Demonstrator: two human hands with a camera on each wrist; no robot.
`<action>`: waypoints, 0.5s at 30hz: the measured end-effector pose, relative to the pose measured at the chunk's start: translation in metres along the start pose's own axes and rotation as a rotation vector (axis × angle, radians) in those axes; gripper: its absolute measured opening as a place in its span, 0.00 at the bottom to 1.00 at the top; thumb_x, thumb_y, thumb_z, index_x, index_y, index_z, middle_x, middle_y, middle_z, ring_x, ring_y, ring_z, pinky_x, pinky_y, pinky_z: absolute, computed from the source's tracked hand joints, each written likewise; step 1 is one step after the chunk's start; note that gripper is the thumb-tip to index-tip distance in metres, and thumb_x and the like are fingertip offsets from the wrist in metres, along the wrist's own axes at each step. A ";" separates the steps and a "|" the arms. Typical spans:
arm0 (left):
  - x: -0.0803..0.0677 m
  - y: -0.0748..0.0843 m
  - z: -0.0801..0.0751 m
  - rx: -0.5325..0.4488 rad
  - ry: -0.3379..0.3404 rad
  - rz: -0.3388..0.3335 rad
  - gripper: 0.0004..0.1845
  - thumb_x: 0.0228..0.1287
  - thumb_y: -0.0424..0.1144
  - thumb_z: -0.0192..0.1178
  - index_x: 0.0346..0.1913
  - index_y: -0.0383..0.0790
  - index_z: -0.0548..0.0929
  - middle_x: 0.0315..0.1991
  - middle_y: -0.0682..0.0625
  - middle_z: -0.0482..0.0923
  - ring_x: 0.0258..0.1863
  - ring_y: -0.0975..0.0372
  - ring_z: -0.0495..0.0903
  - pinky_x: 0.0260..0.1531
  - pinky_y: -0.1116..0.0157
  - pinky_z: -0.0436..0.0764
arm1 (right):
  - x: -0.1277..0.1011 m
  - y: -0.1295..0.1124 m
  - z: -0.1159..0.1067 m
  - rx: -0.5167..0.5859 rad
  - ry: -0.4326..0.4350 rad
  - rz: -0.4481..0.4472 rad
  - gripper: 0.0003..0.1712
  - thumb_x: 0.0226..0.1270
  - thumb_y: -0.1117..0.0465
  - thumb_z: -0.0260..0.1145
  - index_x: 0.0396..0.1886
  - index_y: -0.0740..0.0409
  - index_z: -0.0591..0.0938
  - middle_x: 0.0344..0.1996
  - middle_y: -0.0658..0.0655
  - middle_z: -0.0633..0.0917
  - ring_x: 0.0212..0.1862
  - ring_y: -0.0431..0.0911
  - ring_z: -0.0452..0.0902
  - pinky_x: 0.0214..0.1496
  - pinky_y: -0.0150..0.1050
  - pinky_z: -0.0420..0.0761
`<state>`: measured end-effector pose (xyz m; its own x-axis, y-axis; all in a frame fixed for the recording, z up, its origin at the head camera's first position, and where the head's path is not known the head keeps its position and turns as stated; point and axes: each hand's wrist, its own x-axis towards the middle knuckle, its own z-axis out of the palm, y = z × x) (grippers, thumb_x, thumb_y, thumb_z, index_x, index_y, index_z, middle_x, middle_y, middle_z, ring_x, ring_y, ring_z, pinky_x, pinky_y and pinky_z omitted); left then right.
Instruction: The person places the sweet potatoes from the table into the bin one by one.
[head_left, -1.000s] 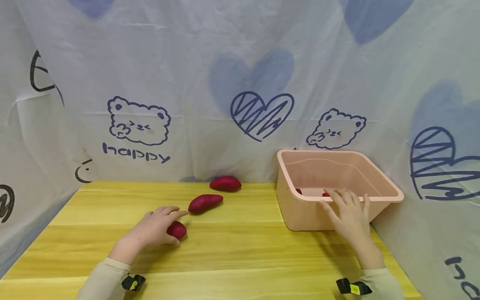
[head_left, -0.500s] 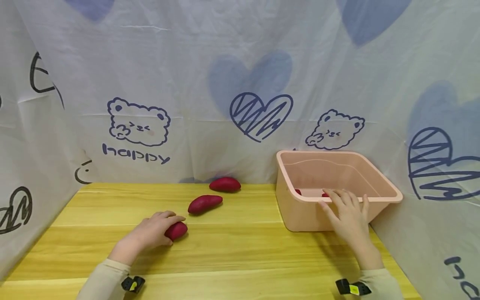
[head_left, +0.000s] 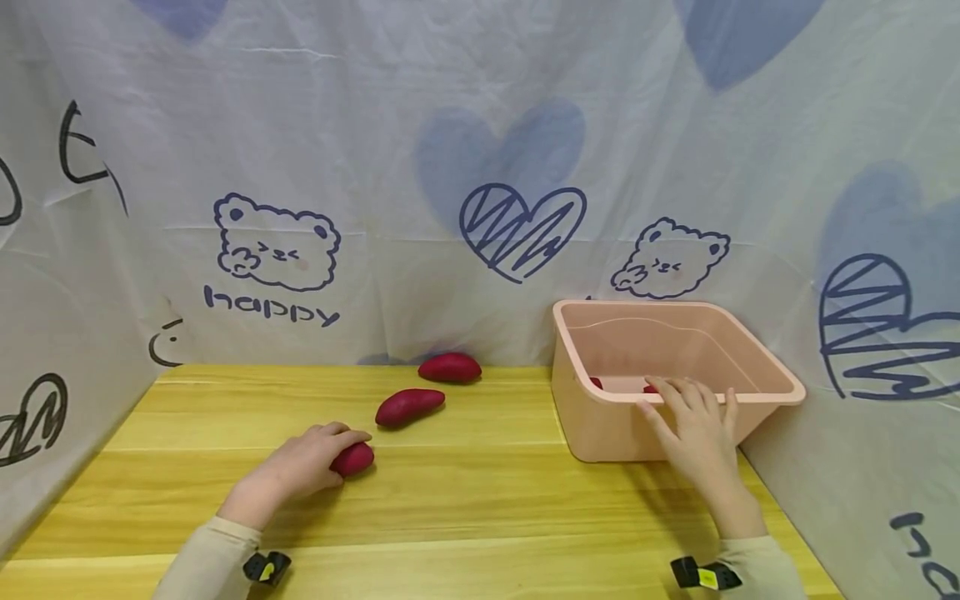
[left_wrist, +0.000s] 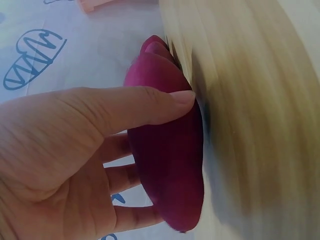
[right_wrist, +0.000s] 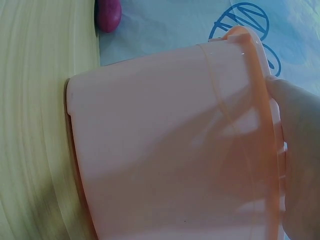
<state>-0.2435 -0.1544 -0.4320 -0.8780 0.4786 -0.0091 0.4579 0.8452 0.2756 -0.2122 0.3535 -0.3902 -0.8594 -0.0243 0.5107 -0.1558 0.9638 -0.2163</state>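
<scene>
- Three red-purple sweet potatoes on a yellow wooden table (head_left: pixel 465 508), plus scraps of red inside a tub at the right.
- Far left: left hand (head_left: pixel 300 467) low on the table, fingers and thumb curled round the nearest sweet potato (head_left: pixel 352 457), grasping it where it lies on the wood.
- Same grasp up close in the left wrist view: thumb across the top of that sweet potato (left_wrist: pixel 167 155), other fingers tucked beneath, table surface just beside it.
- Just past the fingertips, toward the back: a second sweet potato (head_left: pixel 409 407), long and slanted, lying apart from the hand.
- Further back, near the cloth: a third sweet potato (head_left: pixel 450 367), well apart from both hands.
- Behind everything: a pale backdrop cloth (head_left: pixel 375 125) printed with bears, hearts and the word "happy".
- Right of centre: a pink plastic tub (head_left: pixel 600 425), standing upright on the table against the cloth, two small red bits (head_left: pixel 596 382) showing at its bottom, too hidden to identify.
- Far right: right hand (head_left: pixel 697 437) laid over the tub's near rim, fingers fairly straight and spread, pressing rather than clenching; thumb hidden, so grasp not certain.
- Right wrist view: tub wall (right_wrist: pixel 165 150) filling the frame, fingers (right_wrist: pixel 300 165) lying along the rim.
</scene>
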 end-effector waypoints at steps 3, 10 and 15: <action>0.000 0.000 0.000 0.030 0.026 -0.002 0.31 0.50 0.32 0.73 0.61 0.45 0.78 0.55 0.41 0.78 0.51 0.46 0.78 0.42 0.44 0.79 | 0.000 0.000 0.000 -0.001 0.001 -0.001 0.28 0.74 0.40 0.51 0.63 0.51 0.75 0.61 0.63 0.74 0.66 0.63 0.60 0.71 0.71 0.37; 0.001 0.000 -0.001 0.098 0.115 -0.008 0.31 0.50 0.34 0.73 0.60 0.49 0.78 0.54 0.43 0.79 0.50 0.47 0.78 0.39 0.45 0.78 | 0.000 -0.001 0.000 -0.007 0.007 -0.001 0.28 0.74 0.40 0.52 0.63 0.51 0.75 0.60 0.63 0.74 0.66 0.63 0.60 0.70 0.72 0.39; 0.000 0.001 -0.002 0.148 0.251 0.016 0.30 0.51 0.38 0.73 0.60 0.51 0.79 0.51 0.45 0.80 0.50 0.49 0.78 0.36 0.49 0.77 | 0.000 -0.001 0.000 -0.004 0.008 -0.002 0.28 0.73 0.40 0.52 0.63 0.51 0.75 0.60 0.63 0.74 0.66 0.63 0.60 0.70 0.71 0.39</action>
<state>-0.2430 -0.1536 -0.4299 -0.8691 0.4338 0.2375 0.4711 0.8724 0.1302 -0.2121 0.3526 -0.3902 -0.8553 -0.0247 0.5176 -0.1558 0.9649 -0.2114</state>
